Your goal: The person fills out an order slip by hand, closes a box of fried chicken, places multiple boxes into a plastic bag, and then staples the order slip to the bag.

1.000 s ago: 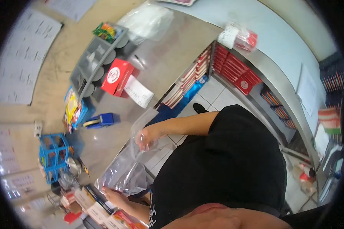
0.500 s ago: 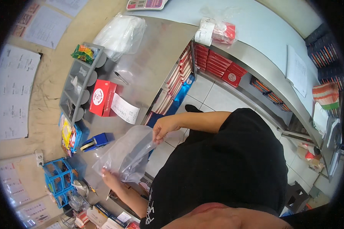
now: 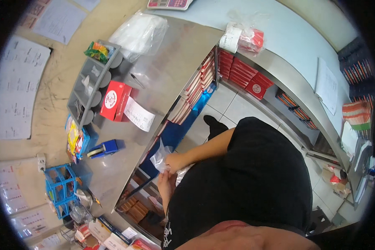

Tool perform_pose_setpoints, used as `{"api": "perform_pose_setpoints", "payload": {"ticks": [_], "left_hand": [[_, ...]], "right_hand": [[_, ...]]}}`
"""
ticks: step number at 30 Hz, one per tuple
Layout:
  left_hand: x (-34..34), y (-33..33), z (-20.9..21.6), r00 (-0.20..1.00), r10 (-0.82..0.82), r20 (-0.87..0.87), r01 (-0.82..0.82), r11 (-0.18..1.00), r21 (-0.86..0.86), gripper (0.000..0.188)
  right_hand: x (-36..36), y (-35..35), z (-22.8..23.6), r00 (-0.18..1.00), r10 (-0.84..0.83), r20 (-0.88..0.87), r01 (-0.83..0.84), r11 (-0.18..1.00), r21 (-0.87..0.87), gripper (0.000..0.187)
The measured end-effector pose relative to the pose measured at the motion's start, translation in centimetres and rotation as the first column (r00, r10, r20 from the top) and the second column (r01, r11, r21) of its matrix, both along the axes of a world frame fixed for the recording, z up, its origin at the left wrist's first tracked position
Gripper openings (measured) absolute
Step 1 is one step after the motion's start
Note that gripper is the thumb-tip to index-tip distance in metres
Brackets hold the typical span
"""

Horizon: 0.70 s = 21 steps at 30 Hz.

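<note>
Both hands meet at a clear, crumpled plastic bag (image 3: 158, 159): the right hand (image 3: 176, 161) grips it, and the left hand (image 3: 164, 185), just beside, pinches it with fingertips. The bag is beside the edge of the grey metal surface (image 3: 108, 173). Near the hands, on this surface, stands a blue tape dispenser (image 3: 107, 148); farther from them stands a red cardboard box (image 3: 115, 101).

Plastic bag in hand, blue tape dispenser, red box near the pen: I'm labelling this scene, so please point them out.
Plastic bag (image 3: 157, 160): head view, on its loose see-through part.
Tape dispenser (image 3: 107, 148): head view, on its blue body.
Red box (image 3: 112, 101): head view, on the face with the round mark.
</note>
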State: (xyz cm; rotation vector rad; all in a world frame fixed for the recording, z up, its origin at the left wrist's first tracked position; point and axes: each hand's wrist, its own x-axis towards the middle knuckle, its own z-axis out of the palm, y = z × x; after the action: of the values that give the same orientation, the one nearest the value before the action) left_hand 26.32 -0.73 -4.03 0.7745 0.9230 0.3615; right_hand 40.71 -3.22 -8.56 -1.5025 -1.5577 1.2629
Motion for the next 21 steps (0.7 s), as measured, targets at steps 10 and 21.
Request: {"api": "perform_pose_setpoints", "payload": {"ticks": [10, 21], "left_hand": [[-1.4, -0.3, 5.0, 0.940, -0.217, -0.264, 0.290, 0.915, 0.281, 0.025], [6.4, 0.7, -9.0, 0.616, 0.183, -0.766, 0.606, 0.511, 0.609, 0.030]], "right_hand": [[18.5, -5.5, -4.0, 0.399, -0.858, -0.324, 0.868, 0.467, -0.169, 0.034], [27.9, -14.8, -0.2, 0.641, -0.761, -0.103, 0.748, 0.590, 0.303, 0.038]]}}
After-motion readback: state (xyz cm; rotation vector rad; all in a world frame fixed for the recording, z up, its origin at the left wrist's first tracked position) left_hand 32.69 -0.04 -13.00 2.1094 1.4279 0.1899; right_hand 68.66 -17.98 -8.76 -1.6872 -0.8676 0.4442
